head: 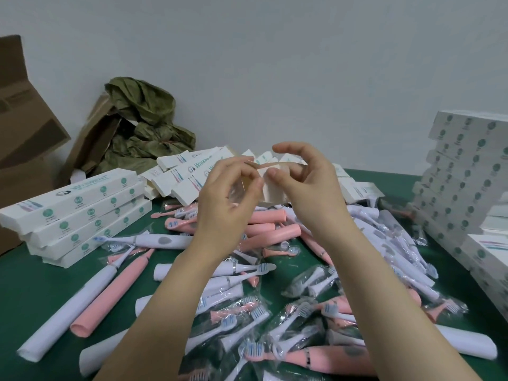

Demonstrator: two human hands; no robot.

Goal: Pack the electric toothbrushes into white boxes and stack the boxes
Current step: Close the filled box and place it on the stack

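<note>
Over the green table (27,284) and heap of toothbrushes (275,235), a white box (270,191) was held end-on, long axis pointed away toward the wall, its flap (264,164) pinched by the left hand (225,204) and its end gripped by the right hand (310,193).

From my remote seat, the person's body shows only as two hands and two forearms. The left hand (225,207) and the right hand (310,193) are bare. The left forearm (170,292) and the right forearm (384,284) are bare too, smooth from the wrist to the bottom edge of the view, which cuts them off before the elbow. The fingers (291,148) are slim with rounded tips; the nails look short, though blur hides detail.
</note>
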